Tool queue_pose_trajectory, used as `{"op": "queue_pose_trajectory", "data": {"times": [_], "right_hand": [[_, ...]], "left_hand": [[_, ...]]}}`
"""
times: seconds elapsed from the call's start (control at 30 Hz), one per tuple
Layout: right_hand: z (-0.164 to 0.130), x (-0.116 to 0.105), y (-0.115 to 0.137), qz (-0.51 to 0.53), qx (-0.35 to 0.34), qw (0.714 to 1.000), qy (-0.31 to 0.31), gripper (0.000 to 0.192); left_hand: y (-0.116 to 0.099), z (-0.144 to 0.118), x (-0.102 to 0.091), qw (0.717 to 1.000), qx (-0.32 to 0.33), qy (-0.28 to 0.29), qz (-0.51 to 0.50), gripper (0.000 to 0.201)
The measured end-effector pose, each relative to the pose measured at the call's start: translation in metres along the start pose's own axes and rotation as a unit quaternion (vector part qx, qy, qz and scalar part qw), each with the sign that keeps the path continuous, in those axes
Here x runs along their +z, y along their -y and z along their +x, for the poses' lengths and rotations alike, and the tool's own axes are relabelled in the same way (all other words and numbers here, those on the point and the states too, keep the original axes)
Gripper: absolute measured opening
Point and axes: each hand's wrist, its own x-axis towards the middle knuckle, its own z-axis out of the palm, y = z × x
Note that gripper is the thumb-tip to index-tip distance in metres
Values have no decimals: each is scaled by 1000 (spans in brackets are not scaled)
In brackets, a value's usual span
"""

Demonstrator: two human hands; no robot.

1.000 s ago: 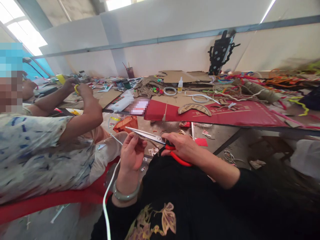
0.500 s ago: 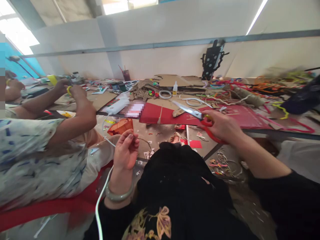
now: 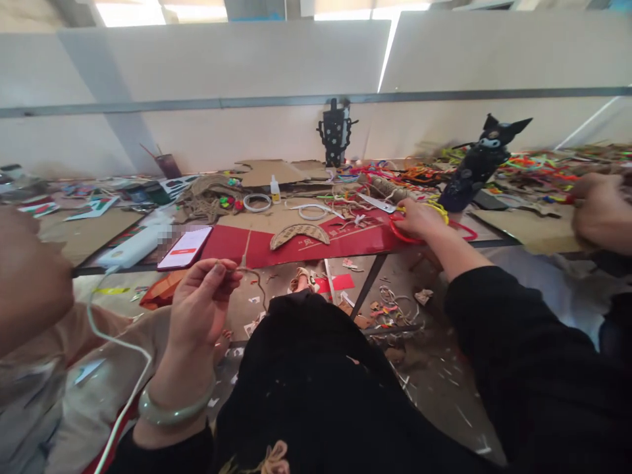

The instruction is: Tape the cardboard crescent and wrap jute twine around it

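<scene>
Raised over my lap, my left hand (image 3: 202, 306) pinches thumb against fingers on the end of a thin brown twine (image 3: 261, 283), whose tail hangs down to the right. At the right part of the table, my right hand (image 3: 423, 220) is closed around the red-handled scissors (image 3: 378, 203). Their blades lie low over the tabletop, pointing left. Yellow cord (image 3: 437, 210) is right by my right hand's fingers. In front of me a curved cardboard piece (image 3: 299, 235) rests on the red cardboard sheet (image 3: 232, 245).
A phone (image 3: 185, 248) and a white power bank (image 3: 135, 247) with a cable lie on the left. Behind are a glue bottle (image 3: 275, 189), white rings (image 3: 257, 202), a twine spool (image 3: 388, 189) and a black tumbler (image 3: 334, 135). Other people's arms show at both sides.
My right hand has lowered the scissors from above the table's front edge onto the cord area. My view has turned right. The left hand keeps its pinch on the twine.
</scene>
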Motion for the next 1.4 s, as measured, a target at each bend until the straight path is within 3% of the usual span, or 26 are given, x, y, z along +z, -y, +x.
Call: {"op": "queue_pose_trajectory", "data": {"times": [0.13,0.23,0.27,0.3,0.37,0.4,0.43,0.47,0.57,0.67,0.8,0.93,1.17,1.4], "right_hand": [[8,-6,2,-8,-2,1000,15,44],[-15,-14,43,85,-84,992,-44,38],[-28,-14,64,210,-143,966,-44,34],[-42,-12,88,343,-203,917,-7,29],[-72,-5,134,555,-307,762,134,27],[-84,0,152,615,-332,687,201,32],[-94,6,167,649,-340,633,252,37],[-100,11,177,670,-335,600,282,42],[-101,25,186,680,-298,560,368,40],[-88,36,180,666,-273,556,415,31],[-76,43,176,635,-308,595,384,19],[-73,37,171,591,-363,638,335,19],[-62,20,152,521,-416,697,265,19],[-55,21,160,499,-444,709,227,18]], "left_hand": [[16,12,15,999,-31,-19,19,32],[28,17,28,997,-64,-22,39,34],[32,18,33,997,-69,-12,45,33],[35,18,38,997,-63,1,53,32],[42,17,45,996,-26,30,84,28],[45,16,46,992,7,40,121,23],[48,15,46,982,55,45,178,18],[50,13,43,962,101,59,247,11],[58,12,32,912,208,69,347,13],[64,16,24,907,198,95,360,14],[70,27,20,917,141,139,347,10],[69,34,18,922,114,172,328,12],[62,43,26,889,126,281,339,14],[66,52,25,884,168,276,338,4]]}}
